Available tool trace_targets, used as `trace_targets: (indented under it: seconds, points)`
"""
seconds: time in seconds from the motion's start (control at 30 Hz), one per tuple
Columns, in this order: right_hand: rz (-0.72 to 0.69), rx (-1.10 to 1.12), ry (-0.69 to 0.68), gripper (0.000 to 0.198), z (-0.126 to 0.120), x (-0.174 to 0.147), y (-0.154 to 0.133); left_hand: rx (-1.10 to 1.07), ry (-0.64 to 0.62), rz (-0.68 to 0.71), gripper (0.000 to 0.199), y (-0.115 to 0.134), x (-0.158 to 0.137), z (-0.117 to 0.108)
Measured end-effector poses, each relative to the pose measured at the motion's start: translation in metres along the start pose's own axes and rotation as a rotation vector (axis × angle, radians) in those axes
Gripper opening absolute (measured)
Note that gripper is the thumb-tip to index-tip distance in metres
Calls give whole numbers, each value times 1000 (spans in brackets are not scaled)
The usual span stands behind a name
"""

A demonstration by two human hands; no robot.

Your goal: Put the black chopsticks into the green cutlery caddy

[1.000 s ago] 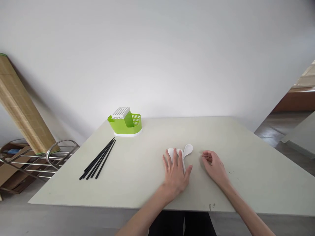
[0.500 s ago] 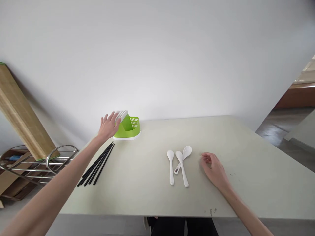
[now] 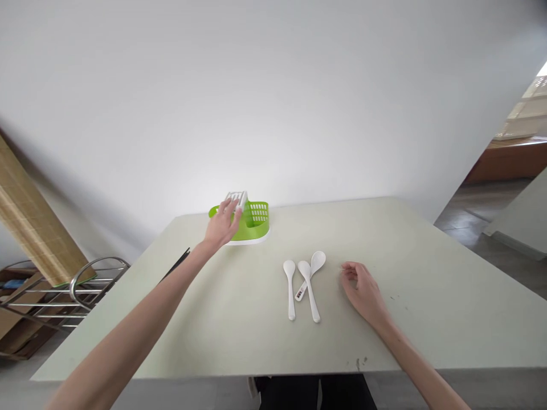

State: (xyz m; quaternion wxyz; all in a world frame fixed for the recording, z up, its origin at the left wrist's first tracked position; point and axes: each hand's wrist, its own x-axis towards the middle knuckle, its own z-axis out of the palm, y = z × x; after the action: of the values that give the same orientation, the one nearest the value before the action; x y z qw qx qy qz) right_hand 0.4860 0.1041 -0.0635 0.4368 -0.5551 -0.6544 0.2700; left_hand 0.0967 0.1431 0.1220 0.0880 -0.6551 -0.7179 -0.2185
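Pale table [image 3: 427, 319]: left hand [image 3: 222, 225] on green caddy [image 3: 252, 221], fingers at rim

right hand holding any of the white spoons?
No. The right hand rests curled on the table, apart from the three white spoons beside it.

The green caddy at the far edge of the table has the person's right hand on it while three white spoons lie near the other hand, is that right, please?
Not quite: it is the left hand that is on the green caddy, as the head view shows. The right hand rests on the table, beside the three white spoons.
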Motion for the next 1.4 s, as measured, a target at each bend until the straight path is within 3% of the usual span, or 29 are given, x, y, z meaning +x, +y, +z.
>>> trace_targets:
  seconds: [0.3, 0.37, 0.47, 0.57, 0.7, 0.83, 0.97, 1.13, 1.4]
  points:
    - [1, 39, 6, 29, -2, 1, 1, -69, -131, 134, 69, 94, 4, 33]
    - [15, 40, 4, 29, -3, 1, 1, -102, -122, 188, 70, 104, -2, 35]
    - [26, 36, 2, 30, -5, 0, 2, -138, 11, 274, 70, 101, -19, 34]
    - [30, 38, 9, 29, -5, -1, 4, -160, 142, 303, 65, 66, -41, 28]
    - [19, 29, 6, 31, -5, -2, 7, -90, 163, 209, 62, -31, -73, 16]
    - [21, 17, 10, 32, -5, -2, 9, 46, -24, -6, 73, -142, -117, 1]
    - [4, 5, 6, 32, -4, -3, 14, 65, -267, -212, 90, -215, -164, -14]
    - [11, -12, -4, 33, -4, -4, 18, 50, -407, -209, 93, -245, -196, -15]
    - [31, -30, -12, 34, -7, -6, 16, 106, -391, -195, 82, -225, -200, 2]
